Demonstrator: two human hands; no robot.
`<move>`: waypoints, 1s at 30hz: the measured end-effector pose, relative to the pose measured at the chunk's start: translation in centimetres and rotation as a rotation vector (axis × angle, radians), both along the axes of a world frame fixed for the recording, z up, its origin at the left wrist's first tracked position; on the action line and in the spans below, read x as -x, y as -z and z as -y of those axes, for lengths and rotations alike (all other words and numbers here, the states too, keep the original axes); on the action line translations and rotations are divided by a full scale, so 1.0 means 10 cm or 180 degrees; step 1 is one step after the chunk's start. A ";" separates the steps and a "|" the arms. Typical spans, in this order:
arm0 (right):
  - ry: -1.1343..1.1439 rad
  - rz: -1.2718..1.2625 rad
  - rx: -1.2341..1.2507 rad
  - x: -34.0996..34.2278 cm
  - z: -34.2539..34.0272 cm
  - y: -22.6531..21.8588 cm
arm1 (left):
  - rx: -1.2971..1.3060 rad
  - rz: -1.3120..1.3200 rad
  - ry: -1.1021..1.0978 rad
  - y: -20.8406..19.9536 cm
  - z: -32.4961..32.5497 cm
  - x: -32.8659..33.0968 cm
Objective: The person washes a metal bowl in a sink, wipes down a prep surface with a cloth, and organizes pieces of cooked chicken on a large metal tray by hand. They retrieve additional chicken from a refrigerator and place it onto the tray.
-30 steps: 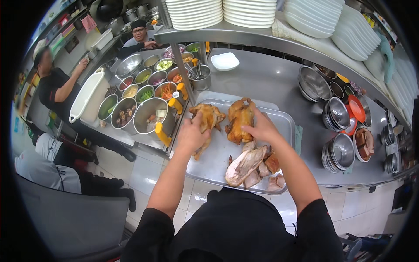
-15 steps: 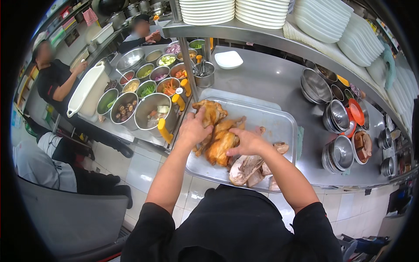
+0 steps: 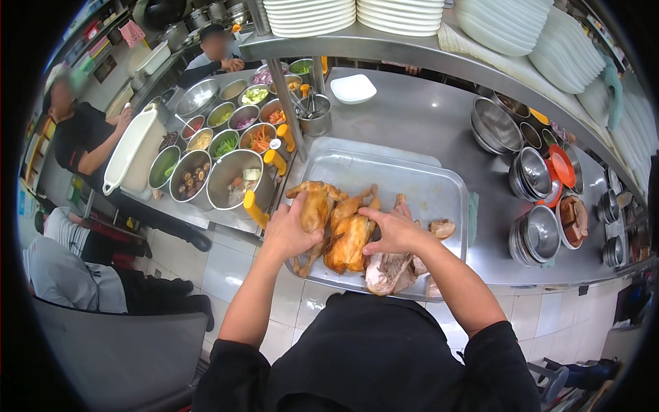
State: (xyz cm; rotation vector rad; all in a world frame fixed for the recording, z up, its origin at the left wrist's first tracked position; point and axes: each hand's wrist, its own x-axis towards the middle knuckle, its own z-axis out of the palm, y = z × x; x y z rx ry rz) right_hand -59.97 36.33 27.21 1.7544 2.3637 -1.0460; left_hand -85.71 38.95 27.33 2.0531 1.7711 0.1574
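Two golden-brown cooked chickens lie side by side at the left of a metal tray [image 3: 429,196]. My left hand [image 3: 292,231] curls over the left chicken [image 3: 316,214], thumb on its near side and fingertips partly hidden. On the right, my right hand [image 3: 397,230] grips the edge of the other chicken [image 3: 347,242], its thumb low and fingers across the upper side. Pale cooked meat pieces [image 3: 388,273] lie beneath and beside that hand, partly covered by it. A small meat piece [image 3: 442,229] rests farther right on the tray.
Steel pots of cut vegetables [image 3: 233,180] stand at left, one with a yellow-wrapped handle near the tray. A metal shelf [image 3: 412,48] with stacked white plates crosses overhead. Nested steel bowls [image 3: 539,237] stand at right. Two people [image 3: 89,137] are across at left.
My left hand has shifted left with the left chicken, opening a gap between the two birds. The other chicken now sits straighter, with my right hand at its right side.
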 end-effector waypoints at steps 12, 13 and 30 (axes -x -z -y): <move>0.0800 -0.0146 -0.0202 0.05 0.04 -0.08 | -0.0108 0.0612 0.0632 -0.06 0.79 -0.20; 0.0779 -0.0333 -0.0347 0.08 0.02 -0.01 | -0.0362 0.0591 0.0747 0.05 0.82 -0.23; 0.1301 -0.2017 0.0003 0.07 -0.43 0.62 | -0.0349 0.1552 0.0524 0.44 0.74 -0.45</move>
